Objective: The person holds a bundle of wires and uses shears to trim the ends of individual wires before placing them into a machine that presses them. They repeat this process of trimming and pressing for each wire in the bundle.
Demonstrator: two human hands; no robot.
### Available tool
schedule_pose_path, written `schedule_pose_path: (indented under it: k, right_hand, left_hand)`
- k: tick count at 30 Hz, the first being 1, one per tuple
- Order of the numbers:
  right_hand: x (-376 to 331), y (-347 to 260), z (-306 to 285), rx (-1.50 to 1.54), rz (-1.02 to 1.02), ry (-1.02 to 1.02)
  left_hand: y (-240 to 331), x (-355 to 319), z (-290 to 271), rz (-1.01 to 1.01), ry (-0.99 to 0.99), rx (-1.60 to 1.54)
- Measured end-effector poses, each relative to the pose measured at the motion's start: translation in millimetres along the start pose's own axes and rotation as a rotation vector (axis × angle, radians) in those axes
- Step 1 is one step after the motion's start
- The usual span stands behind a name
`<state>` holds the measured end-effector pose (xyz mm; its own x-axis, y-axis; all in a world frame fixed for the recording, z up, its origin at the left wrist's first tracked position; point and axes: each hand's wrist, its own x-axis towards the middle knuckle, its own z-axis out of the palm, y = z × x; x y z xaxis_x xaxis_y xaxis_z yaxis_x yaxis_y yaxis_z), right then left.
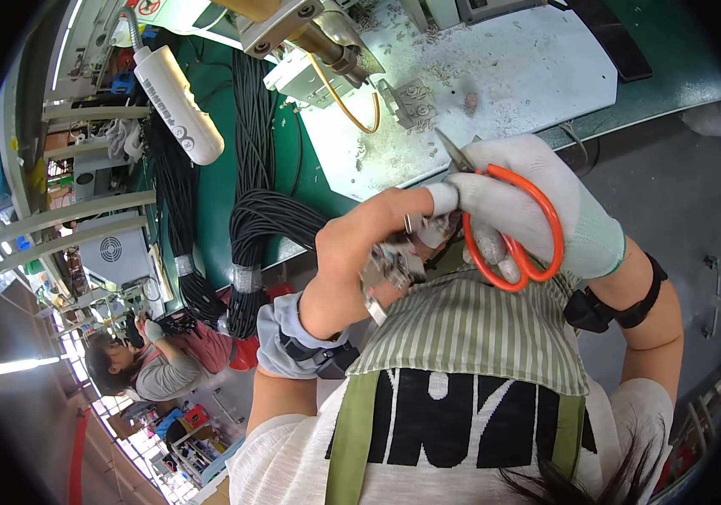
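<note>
My right hand [522, 198] wears a white knitted glove and grips scissors [557, 229] with orange-red handles. Their short metal blades point up and left, toward the worktop. Close beside it, my left hand [348, 244] is bare apart from a white covering on one fingertip, which meets the gloved fingers near the blades. The left fingers are curled around a crumpled, greyish shiny clump [394, 263] that I cannot identify. Both hands are in front of the striped apron [470, 337], just off the table's edge.
A machine head [327, 50] stands over a white board [503, 84] strewn with small scraps. Thick bundles of black cable [255, 126] hang over the green table [213, 101] at left. A white lamp [177, 105] juts in above. Another person [167, 366] works at far left.
</note>
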<state>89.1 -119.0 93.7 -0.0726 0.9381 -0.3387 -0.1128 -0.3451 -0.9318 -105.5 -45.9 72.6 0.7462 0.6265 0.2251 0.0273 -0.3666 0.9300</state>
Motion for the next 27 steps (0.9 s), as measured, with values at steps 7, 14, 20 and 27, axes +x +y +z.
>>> schedule_pose_path:
  k: [7,14,20,27]
  right_hand:
    - [3.1,13.4,-14.2,0.279,0.092,-0.386]
    - [2.7,33.7,5.9,0.439,-0.156,-0.162]
    - [-8.5,2.8,-6.1,0.243,-0.015,-0.319]
    - [-12.2,15.0,-4.9,0.416,0.145,-0.403]
  left_hand:
    - [0.9,8.4,-14.9,0.287,-0.248,0.187]
    - [-0.2,-8.1,-10.7,-0.012,-0.152,-0.298]
    - [8.8,11.4,-27.3,0.184,-0.363,0.102]
    - [-1.9,9.1,-18.9,0.312,-0.488,-0.080]
